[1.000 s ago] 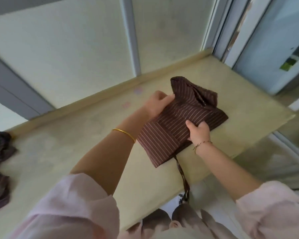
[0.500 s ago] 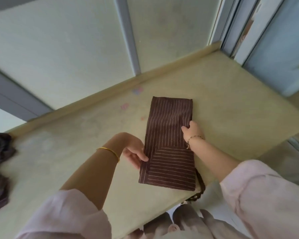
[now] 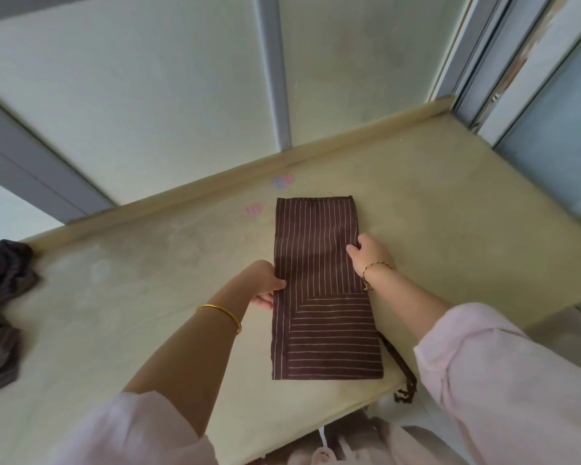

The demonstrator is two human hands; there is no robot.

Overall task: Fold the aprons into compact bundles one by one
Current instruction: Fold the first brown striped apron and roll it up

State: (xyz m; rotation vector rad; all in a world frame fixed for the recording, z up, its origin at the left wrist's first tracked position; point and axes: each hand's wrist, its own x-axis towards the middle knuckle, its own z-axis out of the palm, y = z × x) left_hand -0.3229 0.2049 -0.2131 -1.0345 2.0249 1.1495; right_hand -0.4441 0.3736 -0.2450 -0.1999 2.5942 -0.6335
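counter (image 3: 148,297) near edge: apron tie (image 3: 398,364) hangs off | apron (image 3: 319,290) flat mid-counter, long axis running near to far | left hand (image 3: 265,283) grip pinches left edge | right hand (image 3: 371,255) grip pinches right edge | dark cloth pile (image 3: 0,303) far left

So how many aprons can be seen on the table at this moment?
2, perhaps more. One striped apron lies flat mid-table, left hand and right hand pinching its long edges. A dark crumpled heap at the table's left edge could hold several.
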